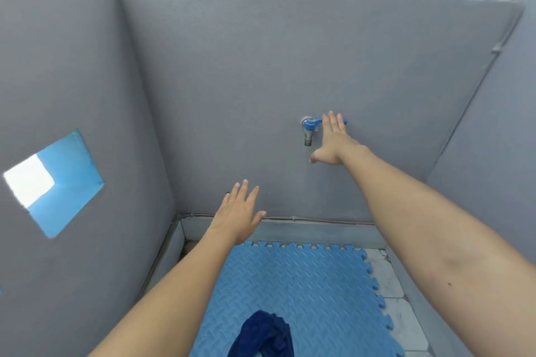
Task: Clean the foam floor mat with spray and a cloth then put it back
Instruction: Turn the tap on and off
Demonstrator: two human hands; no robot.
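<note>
The blue foam floor mat (pixel 304 293) lies flat on the floor at the foot of the grey wall (pixel 261 66), its toothed far edge near the wall base, with pale tiles (pixel 397 293) showing to its right. A dark blue cloth (pixel 262 336) sits crumpled on the mat's near edge. The left hand (pixel 237 211) hovers above the mat's far left corner, grip apart, fingers spread. The right hand (pixel 333 139) reaches up, well above the mat, straight fingers over the blue handle of the wall tap (pixel 309 129).

Cloth (pixel 265 335) and mat (pixel 319 293) cut by btm edge, tap handle (pixel 316 122) partly behind right hand (pixel 333 139)
</note>
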